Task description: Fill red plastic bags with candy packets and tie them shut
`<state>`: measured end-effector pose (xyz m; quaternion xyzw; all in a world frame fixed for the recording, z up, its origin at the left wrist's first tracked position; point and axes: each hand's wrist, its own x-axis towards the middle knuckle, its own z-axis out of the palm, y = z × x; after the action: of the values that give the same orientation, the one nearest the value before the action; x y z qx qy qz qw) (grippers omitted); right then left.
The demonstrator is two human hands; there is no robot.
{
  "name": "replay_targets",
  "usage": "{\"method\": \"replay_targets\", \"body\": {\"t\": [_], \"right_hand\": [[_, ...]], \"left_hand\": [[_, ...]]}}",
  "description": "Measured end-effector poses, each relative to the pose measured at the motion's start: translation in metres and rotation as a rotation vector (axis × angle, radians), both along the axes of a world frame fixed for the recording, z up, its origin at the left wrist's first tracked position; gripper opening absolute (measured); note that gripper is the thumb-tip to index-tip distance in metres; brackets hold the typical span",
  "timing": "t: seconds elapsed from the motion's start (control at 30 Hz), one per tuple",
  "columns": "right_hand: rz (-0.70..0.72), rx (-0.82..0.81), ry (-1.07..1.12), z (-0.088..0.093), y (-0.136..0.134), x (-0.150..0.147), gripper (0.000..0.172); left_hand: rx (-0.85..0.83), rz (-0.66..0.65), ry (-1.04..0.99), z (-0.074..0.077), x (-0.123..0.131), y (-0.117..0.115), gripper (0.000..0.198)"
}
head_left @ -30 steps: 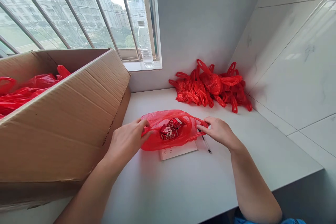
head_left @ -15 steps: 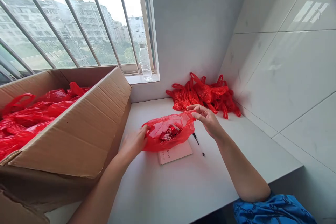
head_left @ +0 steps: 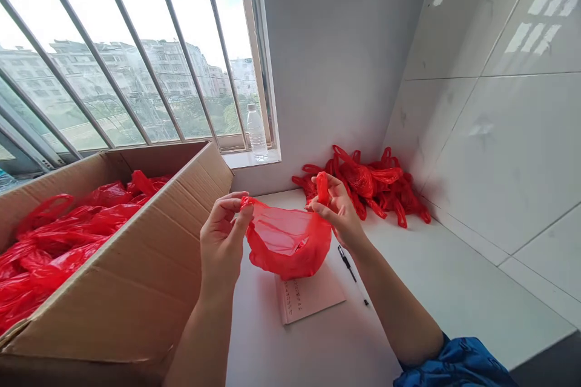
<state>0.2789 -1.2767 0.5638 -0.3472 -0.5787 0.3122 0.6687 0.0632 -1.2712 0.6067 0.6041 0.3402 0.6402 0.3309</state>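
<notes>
A thin red plastic bag hangs stretched between my hands, above the table. My left hand pinches its left upper corner. At the other side my right hand is closed on a handle loop that stands up past the fingers. Small packets inside the bag are mostly hidden by its front wall now. Below the bag lies a notebook with writing along its left side, partly covered from my view. A black pen rests on the table right of the notebook, close under my right forearm.
On the left a large cardboard box holds many red plastic bags. A heap of red bags lies against the back wall on the white table. A clear water bottle stands on the sill of the barred window.
Both hands have lifted the bag, and its corners are now drawn up. The packets, plain to see before, have sunk behind the red plastic. The view has tilted upward.
</notes>
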Motion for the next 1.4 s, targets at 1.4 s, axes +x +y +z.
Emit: {"method": "replay_targets", "body": {"t": [1.4], "right_hand": [[-0.062, 0.098, -0.507, -0.008, -0.02, -0.008, 0.018]], "left_hand": [[-0.224, -0.525, 0.372, -0.046, 0.021, 0.015, 0.03]]}}
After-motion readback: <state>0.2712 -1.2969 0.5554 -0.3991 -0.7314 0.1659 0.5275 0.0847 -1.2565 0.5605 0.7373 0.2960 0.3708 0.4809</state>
